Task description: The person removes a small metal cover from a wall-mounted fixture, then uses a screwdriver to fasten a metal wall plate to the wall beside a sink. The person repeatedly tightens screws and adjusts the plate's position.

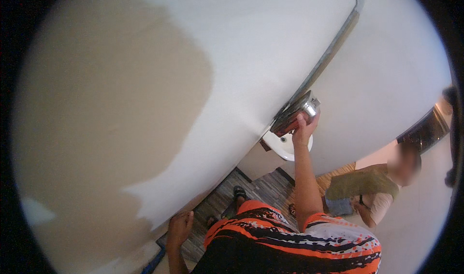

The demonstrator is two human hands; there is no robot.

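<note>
My right hand [308, 126] reaches up and forward, its fingers wrapped round a boxy silver and reddish-brown thing [295, 117] with a round shiny metal end; I cannot make out its exact kind. The thing is held at the corner where two walls meet, by the lower end of a dark grey strip [333, 46] that runs up that corner. My left hand [180, 225] hangs low beside the left wall, fingers curled in, with nothing seen in it. Large beige patches [121, 90] cover part of the white left wall [241, 75].
Below my right hand, a white washbasin [287, 147] is fixed in the corner. A person [367, 192] in a green and pale top is close by on the right. Grey plank-patterned flooring [232, 189] lies below. A blue object [153, 264] stands at the wall's foot, lower left.
</note>
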